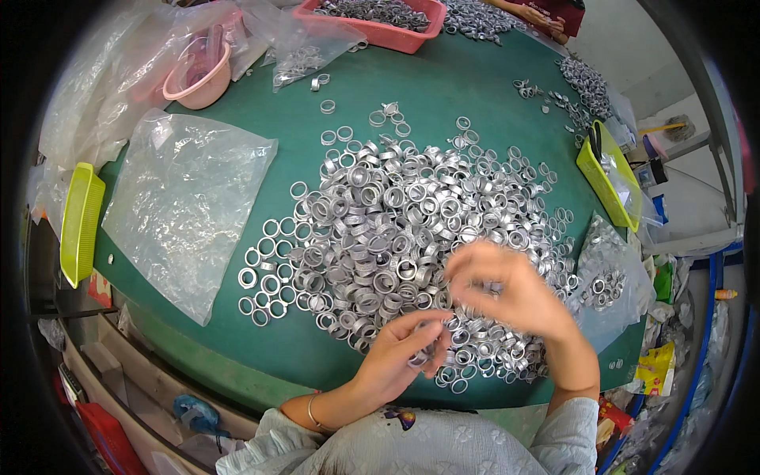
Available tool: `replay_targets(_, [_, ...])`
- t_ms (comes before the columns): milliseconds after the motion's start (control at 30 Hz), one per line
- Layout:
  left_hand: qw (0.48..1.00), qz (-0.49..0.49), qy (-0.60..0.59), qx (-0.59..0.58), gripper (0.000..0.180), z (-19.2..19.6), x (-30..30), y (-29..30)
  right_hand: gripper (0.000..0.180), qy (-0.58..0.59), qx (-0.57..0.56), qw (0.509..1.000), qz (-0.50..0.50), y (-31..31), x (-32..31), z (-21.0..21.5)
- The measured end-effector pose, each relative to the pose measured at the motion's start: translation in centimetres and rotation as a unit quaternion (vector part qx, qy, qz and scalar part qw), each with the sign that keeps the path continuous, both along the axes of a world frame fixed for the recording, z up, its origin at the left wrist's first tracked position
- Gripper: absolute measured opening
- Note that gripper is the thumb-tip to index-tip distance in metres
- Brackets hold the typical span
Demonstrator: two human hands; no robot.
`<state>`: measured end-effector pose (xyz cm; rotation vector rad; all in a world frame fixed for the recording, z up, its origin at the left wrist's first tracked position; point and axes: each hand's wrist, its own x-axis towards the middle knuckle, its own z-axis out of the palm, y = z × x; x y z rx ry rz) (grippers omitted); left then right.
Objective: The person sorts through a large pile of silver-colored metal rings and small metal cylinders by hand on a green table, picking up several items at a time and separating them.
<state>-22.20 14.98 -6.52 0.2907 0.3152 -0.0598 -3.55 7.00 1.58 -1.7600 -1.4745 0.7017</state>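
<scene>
A large heap of silver metal rings point(372, 229) lies on the green table, with a loose scatter of single rings at its left edge. At the near edge of the heap my left hand point(396, 352) is closed, and a metal ring point(423, 353) shows between its thumb and fingers; whether there are more in the palm is hidden. My right hand point(507, 289) hovers over the right part of the heap, its fingers bent and smeared by motion. Whether it holds anything does not show.
A clear plastic bag point(190, 206) lies flat at left, beside a yellow-green basket point(81, 226). Behind stand a pink bowl point(214, 83) and a red tray point(404, 41) of metal parts. A bag of rings point(609, 273) and another basket point(606, 174) are at right. A co-worker's hands point(546, 22) show far right.
</scene>
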Motion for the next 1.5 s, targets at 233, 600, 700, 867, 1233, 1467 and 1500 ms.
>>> replay_targets(233, [0.993, 0.034, -0.027, 0.107, 0.016, 1.6, -0.8, 1.9, 0.023, -0.077, 0.003, 0.984, -0.16, 10.0, 12.0, -4.6])
replay_targets(600, [0.959, 0.164, 0.056, 0.223, 0.028, 3.4, -1.4, 13.3, 0.029, -0.182, 0.037, 0.98, -0.068, 30.2, 14.0, -11.5])
replay_targets(700, [0.965, 0.13, 0.1, 0.206, 0.026, 4.9, 1.2, 15.3, 0.02, -0.286, 0.057, 0.952, -0.096, 32.2, 14.1, -12.7])
replay_targets(867, [0.982, 0.128, 0.094, 0.102, 0.024, 3.4, 0.3, 17.0, 0.013, 0.081, 0.016, 0.989, -0.125, 30.6, 12.5, -9.9])
replay_targets(1233, [0.974, 0.17, 0.116, 0.098, 0.037, 1.8, 0.1, 18.0, 0.006, 0.467, -0.037, 0.883, 0.043, 21.2, 4.5, -3.7])
replay_targets(1467, [0.968, 0.227, 0.096, 0.036, 0.026, 0.9, 0.3, 18.0, 0.013, 0.012, 0.132, 0.985, 0.109, 21.9, 2.2, -3.7])
replay_targets(1500, [0.973, 0.217, 0.073, 0.019, 0.022, 0.5, 0.0, 18.2, 0.012, 0.01, 0.104, 0.994, -0.008, 23.3, 3.6, -4.6])
